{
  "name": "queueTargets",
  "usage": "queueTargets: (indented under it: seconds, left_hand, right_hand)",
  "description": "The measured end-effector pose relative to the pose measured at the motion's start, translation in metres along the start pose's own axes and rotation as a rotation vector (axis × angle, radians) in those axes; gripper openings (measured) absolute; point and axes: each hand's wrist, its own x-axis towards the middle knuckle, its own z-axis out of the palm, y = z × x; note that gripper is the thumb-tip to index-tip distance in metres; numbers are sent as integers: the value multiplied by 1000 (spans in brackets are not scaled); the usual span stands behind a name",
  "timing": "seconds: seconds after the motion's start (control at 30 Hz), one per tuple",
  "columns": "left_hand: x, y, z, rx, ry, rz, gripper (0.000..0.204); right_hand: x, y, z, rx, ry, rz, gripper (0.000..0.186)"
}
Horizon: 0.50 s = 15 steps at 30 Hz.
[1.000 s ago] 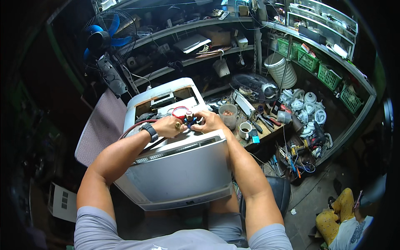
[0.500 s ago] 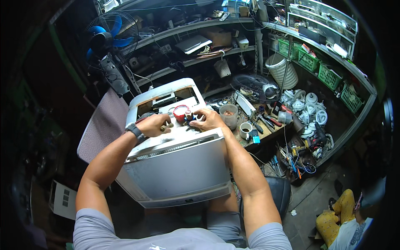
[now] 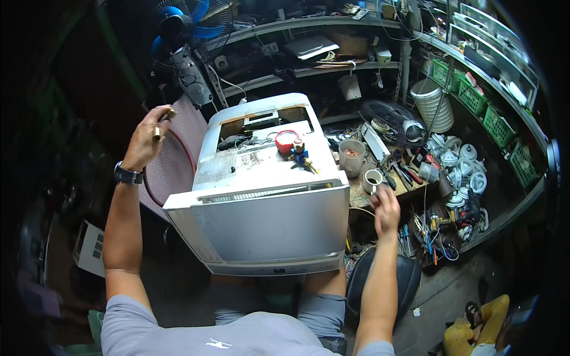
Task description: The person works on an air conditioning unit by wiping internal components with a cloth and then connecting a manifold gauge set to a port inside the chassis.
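Note:
My left hand is raised beyond the left side of a white air conditioner unit, its fingers closed around the ends of a red hose. Brass fittings poke out of that grip. On the unit's top stands a red-rimmed pressure gauge joined to a blue valve with brass parts. Off the unit's right side, my right hand hangs beside a white mug of dark liquid. Its fingers are loosely bent and apart, with nothing visible in them; whether they touch the mug is unclear.
A clear plastic tub, pliers and a fan grille crowd the bench at right. White plastic parts are heaped beyond. A black stool stands below my right arm. Another person's yellow-clothed legs show at lower right.
My left hand has swung left and up from the unit's top, bringing the red hose. My right hand has left the gauge valve and moved right and nearer. The whole view has shifted.

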Motion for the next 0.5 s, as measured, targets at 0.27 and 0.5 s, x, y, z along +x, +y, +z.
queueTargets:
  seconds: [0.27,0.5]
  left_hand:
    - [-63,-68,-52,290,309,177,36]
    - [-153,-92,-132,429,359,-40,58]
  right_hand:
    - [-298,80,-264,-637,823,348,12]
    - [-457,158,-339,-1134,1292,694,45]
